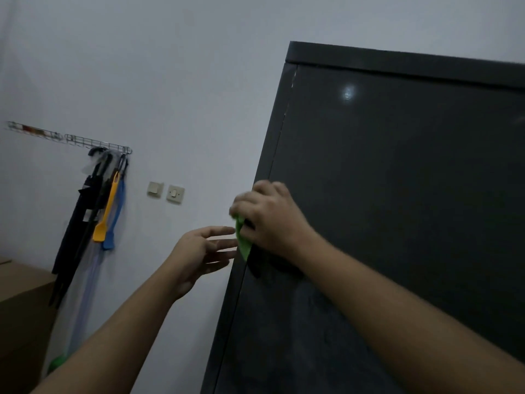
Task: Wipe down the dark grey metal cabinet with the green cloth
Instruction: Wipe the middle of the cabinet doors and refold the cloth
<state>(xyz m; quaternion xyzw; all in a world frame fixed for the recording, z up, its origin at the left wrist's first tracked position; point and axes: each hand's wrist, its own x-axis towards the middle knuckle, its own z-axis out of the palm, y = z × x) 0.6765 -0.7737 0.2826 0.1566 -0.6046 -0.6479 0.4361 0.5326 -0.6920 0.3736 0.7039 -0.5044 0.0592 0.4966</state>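
While the cloth is pressed against the cabinet at its left front edge, it is gripped by the right hand, whose fingers are curled over it. Only a green fold is seen, protruding below and to the left of the knuckles. The left hand is held just left of the cloth, off the cabinet. Its fingers are straight and spread, the tips point toward the fold, and nothing is held. The right hand is therefore the nearer one, and the greater part of the front panel lies to the right of and above its fingers. The cabinet's long axis runs vertically, tilted in view, so up-and-down strokes are judged suitable. The panel is dark grey, smooth and faintly glossy. A lamp reflection is seen near the top, mottled marks are seen lower down, and light flecks are visible along the left seam.
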